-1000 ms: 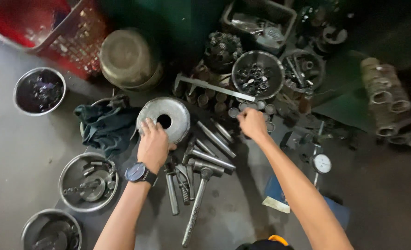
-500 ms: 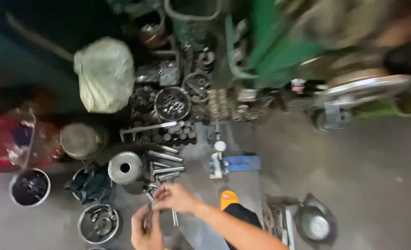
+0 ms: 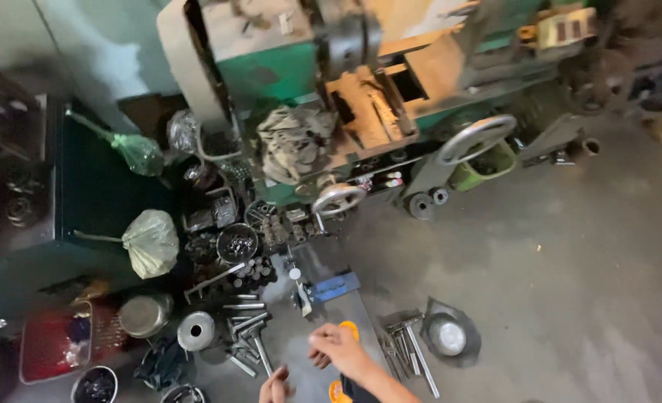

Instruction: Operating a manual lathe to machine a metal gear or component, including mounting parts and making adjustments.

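hands are hovering low in the near middle of the scene, above a grey concrete floor (image 3: 569, 283) crowded with metal parts. right hand (image 3: 336, 347) is hanging palm down with its fingers curled loosely inward; it seems to be gripping nothing, though the blur is making that hard to settle. left hand (image 3: 275, 388) is peeking in at the very near edge, only a few fingertips showing, so i cannot tell whether it is spread or closed. orange object (image 3: 349, 328) is lying on the floor just beyond the right hand, partly covered by it.

just left of the hands, loose steel bolts and rods (image 3: 245, 328) are lying scattered, and a shiny round metal part with a centre hole (image 3: 196, 330) is sitting beside them. further left, a metal pot (image 3: 143, 315) is standing next to a red crate (image 3: 51, 343). to the right of the hands, a row of slim tools (image 3: 409, 351) is lying beside a round dish on a dark cloth (image 3: 448, 336). a blue flat piece (image 3: 336, 286) is resting a little farther off. on the far side, a big green lathe (image 3: 361, 97) with handwheels is filling the view, a dirty rag (image 3: 293, 142) draped over it, and a pale tied bag (image 3: 150, 242) is sitting at the left.
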